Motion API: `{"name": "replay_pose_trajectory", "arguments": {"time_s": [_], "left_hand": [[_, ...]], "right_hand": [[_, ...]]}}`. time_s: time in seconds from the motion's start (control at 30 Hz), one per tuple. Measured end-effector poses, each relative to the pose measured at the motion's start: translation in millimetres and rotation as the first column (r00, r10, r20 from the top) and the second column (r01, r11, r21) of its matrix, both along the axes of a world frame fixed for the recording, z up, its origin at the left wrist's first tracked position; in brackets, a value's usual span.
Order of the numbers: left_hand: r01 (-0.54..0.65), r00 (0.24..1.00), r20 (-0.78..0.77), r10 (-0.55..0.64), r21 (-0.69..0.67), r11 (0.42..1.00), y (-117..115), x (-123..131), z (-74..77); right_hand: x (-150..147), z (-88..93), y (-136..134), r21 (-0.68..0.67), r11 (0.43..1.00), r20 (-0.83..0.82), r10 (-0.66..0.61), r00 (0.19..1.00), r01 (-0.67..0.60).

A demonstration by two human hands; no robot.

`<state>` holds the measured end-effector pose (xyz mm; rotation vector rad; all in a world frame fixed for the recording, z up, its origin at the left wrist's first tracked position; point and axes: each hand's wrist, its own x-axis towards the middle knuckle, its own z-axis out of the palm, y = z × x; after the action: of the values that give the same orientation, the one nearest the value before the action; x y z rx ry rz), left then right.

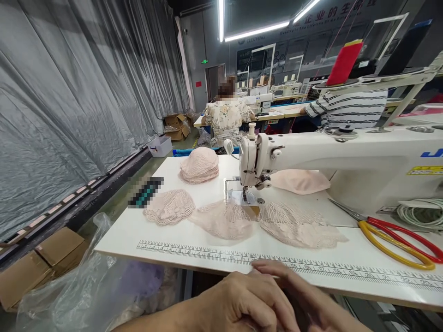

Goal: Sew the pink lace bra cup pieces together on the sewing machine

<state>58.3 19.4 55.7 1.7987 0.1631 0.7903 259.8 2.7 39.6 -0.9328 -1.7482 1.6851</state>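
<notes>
My left hand (249, 299) is at the table's front edge with its fingers curled; what they hold, if anything, is hidden. Close against it is my right hand (308, 295), blurred and partly covered, so its grip is unclear. Beyond the hands, a pale pink lace piece (301, 226) and a sheer pink piece (224, 221) lie flat before the needle of the white sewing machine (294, 152). Another scalloped lace piece (169, 206) rests to their left. Farther back sits a stack of pink lace cups (200, 165). Behind the needle is a smooth pink piece (299, 180).
Scissors with red and yellow handles (394, 242) lie at the right. A printed ruler (207, 252) runs along the table's front. A dark phone-like object (145, 192) is at the left edge. Plastic bags (79, 281) and cardboard boxes (44, 263) stand below. Two people sit ahead.
</notes>
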Motion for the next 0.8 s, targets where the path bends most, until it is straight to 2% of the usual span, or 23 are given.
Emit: {"name": "replay_pose_trajectory", "arguments": {"time_s": [0.07,0.13,0.27,0.33,0.43,0.53,0.6,0.67,0.73,0.8], "left_hand": [[0.018,1.0,0.009,-0.018,0.046,0.999,5.0,-6.9,3.3],[-0.037,0.999,-0.016,0.039,0.097,0.995,8.0,-18.8,10.2],[-0.16,0.96,-0.208,0.187,0.138,0.977,5.2,-45.4,25.5],[-0.175,0.934,-0.298,0.195,0.092,0.98,2.0,-51.4,26.4],[-0.157,0.924,-0.348,0.158,0.031,0.987,-0.3,-49.2,18.7],[-0.142,0.941,-0.316,0.122,-0.042,0.989,-0.8,-44.8,6.3],[-0.169,0.953,-0.279,0.118,-0.168,0.971,-2.0,-44.1,-2.5],[-0.186,0.971,-0.213,0.108,-0.388,0.903,-4.2,-42.6,-10.8],[-0.157,0.987,-0.128,0.1,-0.584,0.796,-6.9,-36.8,-17.6],[-0.137,0.99,-0.112,0.085,-0.65,0.748,-9.3,-26.4,-21.8]], "right_hand": [[-11.0,-0.4,5.9,-0.081,0.99,0.026,0.115,0.993,-0.112],[-19.3,-2.6,12.0,-0.115,0.984,-0.009,0.138,0.99,-0.138],[-23.4,-6.7,17.6,-0.264,0.952,-0.176,0.107,0.979,-0.152],[-23.3,-7.1,15.4,-0.325,0.938,-0.217,0.049,0.975,-0.119],[-25.6,-8.2,10.6,-0.329,0.942,-0.187,-0.002,0.982,-0.06],[-27.4,-11.2,7.5,-0.299,0.953,-0.123,0.006,0.992,-0.043],[-26.5,-12.1,5.3,-0.273,0.962,-0.075,-0.051,0.996,0.029],[-25.2,-10.8,2.5,-0.216,0.967,-0.014,-0.141,0.99,0.135],[-24.5,-8.4,0.4,-0.067,0.977,0.067,-0.199,0.978,0.203],[-24.4,-7.2,-0.1,0.135,0.966,0.159,-0.242,0.957,0.222]]}}
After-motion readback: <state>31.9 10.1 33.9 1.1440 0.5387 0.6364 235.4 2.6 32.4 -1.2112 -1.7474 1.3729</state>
